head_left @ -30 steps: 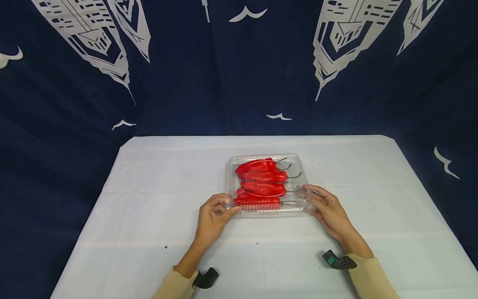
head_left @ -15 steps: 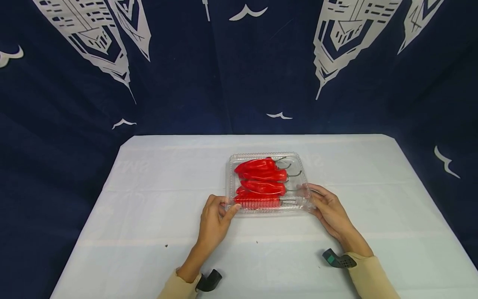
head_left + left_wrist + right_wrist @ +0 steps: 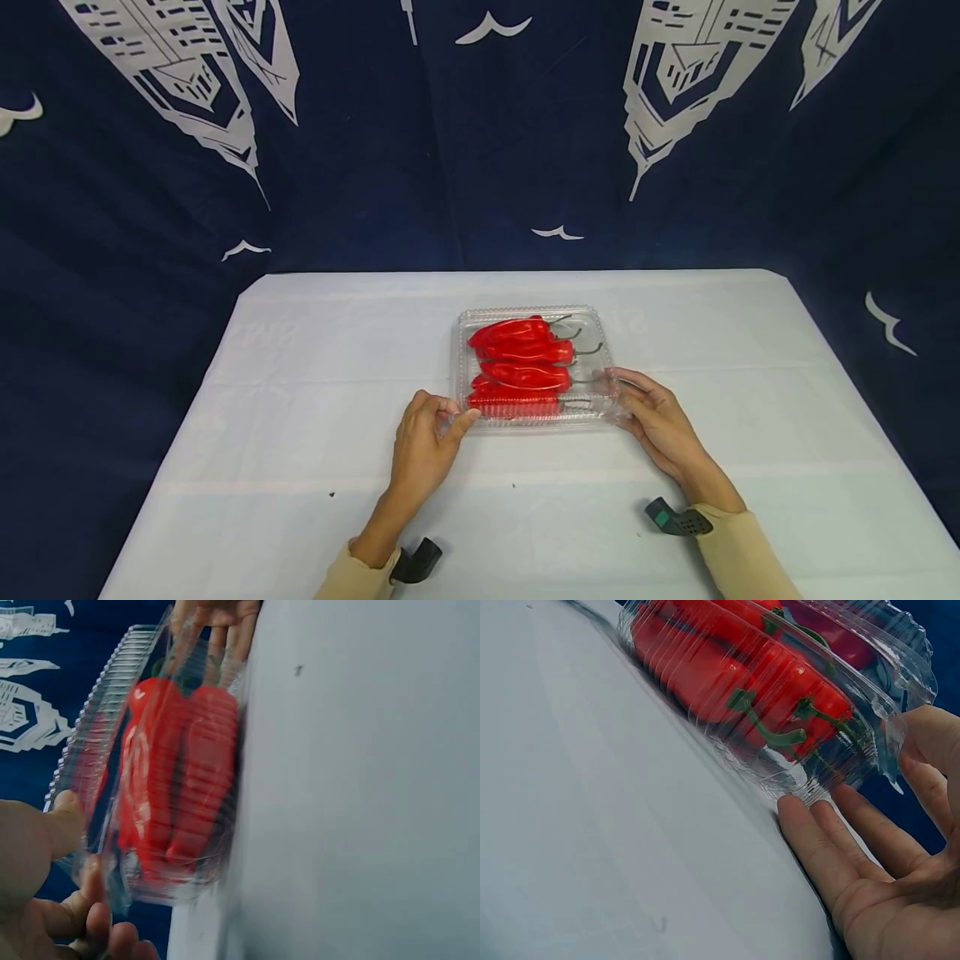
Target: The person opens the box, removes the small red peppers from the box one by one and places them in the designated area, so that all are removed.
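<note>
Left hand point(image 3: 423, 446) pinching the near-left corner of a clear plastic container point(image 3: 528, 312); from the left wrist view I've got thumb at the lid point(image 3: 105, 697) edge, index just below it, other fingers loosely curled clear of the plastic. Right hand point(image 3: 663, 425) grips the near-right corner: thumb side at the rim, remaining fingers fairly straight along the lower end wall, tips at its bottom edge. So neither hand is free. Key geometry: container sits straight ahead of both hands, mid-table, long axis running left to right, spanning the gap between them. No nearer hand, each is on its own end of the near long side; far edge untouched. Lid covers the base; can't tell from here if the seam is fully seated. Inside, several red peppers point(image 3: 525, 377) lie side by side along that same long axis, stems point(image 3: 780, 737) toward my right hand. Base is at the white table point(image 3: 337, 417); can't confirm full contact. Further out: tan sleeves point(image 3: 742, 550), black wrist units point(image 3: 416, 562) on both arms, a dark speck point(image 3: 332, 494) left of the left forearm, navy cloth point(image 3: 450, 167) with white prints beyond the far edge.
</note>
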`<state>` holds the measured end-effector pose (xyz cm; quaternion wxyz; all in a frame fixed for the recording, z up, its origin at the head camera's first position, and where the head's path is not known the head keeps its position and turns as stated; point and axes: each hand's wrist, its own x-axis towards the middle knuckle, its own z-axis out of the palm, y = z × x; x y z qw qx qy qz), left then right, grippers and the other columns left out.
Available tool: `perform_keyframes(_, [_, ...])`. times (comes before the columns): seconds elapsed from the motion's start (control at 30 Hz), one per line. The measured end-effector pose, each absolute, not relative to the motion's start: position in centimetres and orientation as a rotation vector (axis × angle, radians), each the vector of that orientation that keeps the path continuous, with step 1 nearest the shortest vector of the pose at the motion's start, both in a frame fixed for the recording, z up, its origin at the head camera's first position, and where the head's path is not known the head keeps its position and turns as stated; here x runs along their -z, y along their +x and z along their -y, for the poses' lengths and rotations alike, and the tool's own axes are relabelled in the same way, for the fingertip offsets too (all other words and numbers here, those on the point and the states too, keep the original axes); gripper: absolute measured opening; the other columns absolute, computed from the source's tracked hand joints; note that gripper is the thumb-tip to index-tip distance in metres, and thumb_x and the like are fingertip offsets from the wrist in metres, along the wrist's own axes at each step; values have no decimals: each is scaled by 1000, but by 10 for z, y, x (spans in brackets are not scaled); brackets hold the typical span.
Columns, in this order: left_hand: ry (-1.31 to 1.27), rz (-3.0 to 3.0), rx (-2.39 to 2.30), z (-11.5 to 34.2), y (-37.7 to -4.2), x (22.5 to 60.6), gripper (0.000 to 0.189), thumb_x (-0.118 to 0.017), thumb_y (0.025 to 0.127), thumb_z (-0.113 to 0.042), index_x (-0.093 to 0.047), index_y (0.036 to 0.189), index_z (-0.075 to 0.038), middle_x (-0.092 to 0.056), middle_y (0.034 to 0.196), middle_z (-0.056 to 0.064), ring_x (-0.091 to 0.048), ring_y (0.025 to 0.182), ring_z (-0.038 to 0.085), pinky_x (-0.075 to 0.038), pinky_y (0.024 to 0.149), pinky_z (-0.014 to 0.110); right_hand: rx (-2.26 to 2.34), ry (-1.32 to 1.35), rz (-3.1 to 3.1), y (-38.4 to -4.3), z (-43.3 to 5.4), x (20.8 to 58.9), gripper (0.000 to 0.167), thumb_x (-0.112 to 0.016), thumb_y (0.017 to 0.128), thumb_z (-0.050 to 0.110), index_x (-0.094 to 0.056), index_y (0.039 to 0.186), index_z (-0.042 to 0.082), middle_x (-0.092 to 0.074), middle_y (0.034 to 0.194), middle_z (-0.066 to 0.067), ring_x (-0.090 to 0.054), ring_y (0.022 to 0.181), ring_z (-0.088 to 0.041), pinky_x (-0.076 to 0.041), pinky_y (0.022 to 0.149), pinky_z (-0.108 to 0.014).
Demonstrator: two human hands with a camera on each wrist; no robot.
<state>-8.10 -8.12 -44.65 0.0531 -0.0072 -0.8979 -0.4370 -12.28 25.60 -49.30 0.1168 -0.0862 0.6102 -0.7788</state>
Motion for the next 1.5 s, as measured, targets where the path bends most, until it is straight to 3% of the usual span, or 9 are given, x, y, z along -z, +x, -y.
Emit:
perform_keyframes(0.2, [-23,2759,1378,84,-83,444,35,-75,89,-38,-67,89,-4,-49,81,8,-44,66,14,-36,56,26,2272,-226,-1798,-122,-256,492,35,-52,104,5,-57,137,13,-65,133,5,-64,118,-8,-56,91,-24])
perform_keyframes(0.4, [-44,2744,1469,87,-88,441,36,-75,89,-39,-66,87,-4,-47,76,7,-42,65,14,-34,55,25,2285,-233,-1775,-120,-257,492,35,-51,104,5,-57,136,14,-66,131,7,-65,115,-7,-56,90,-24])
perform_keyframes(0.63, [-19,2660,1743,90,-98,430,29,-78,88,-29,-66,86,-4,-43,74,4,-38,62,12,-31,53,22,2273,-235,-1801,-122,-257,492,38,-52,103,5,-51,141,3,-64,133,4,-64,118,-8,-56,92,-29])
perform_keyframes(0.83, [32,2546,1969,94,-112,418,31,-78,88,-32,-65,84,-4,-42,72,2,-38,62,12,-31,53,20,2280,-270,-1779,-123,-256,495,38,-51,103,3,-49,141,-3,-62,134,0,-62,121,-11,-55,94,-35])
perform_keyframes(1.1, [38,2441,2022,97,-119,405,40,-66,97,-37,-66,94,3,-47,69,1,-44,62,13,-35,55,21,2294,-294,-1761,-123,-254,496,40,-50,103,1,-43,141,-11,-61,135,-3,-61,124,-13,-55,95,-36])
perform_keyframes(1.5, [79,2406,2041,100,-121,402,41,-53,104,-38,-61,85,-3,-46,66,4,-46,59,15,-34,53,21,2266,-254,-1800,-124,-254,493,44,-52,103,3,-40,142,-12,-60,138,-4,-61,124,-13,-56,94,-35])
